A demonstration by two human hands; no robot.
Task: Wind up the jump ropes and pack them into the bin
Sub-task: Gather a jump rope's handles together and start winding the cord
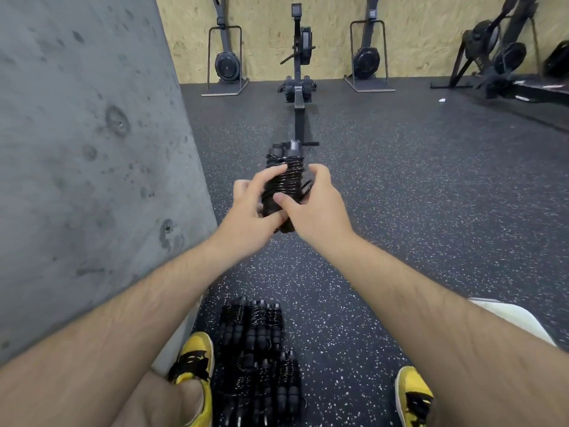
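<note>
1. Head view: left hand (251, 208) and right hand (311, 201) both grasp one coiled jump rope (281, 180) at chest height, winding nearly complete
2. Head view: wound ropes (260, 343) lie stacked on the floor (400, 211) between the shoes; bin not visible, packing judged pending

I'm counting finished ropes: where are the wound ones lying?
The wound ropes lie on the floor at bottom centre of the head view, between the yellow shoes, below the rope held in both hands.
</note>
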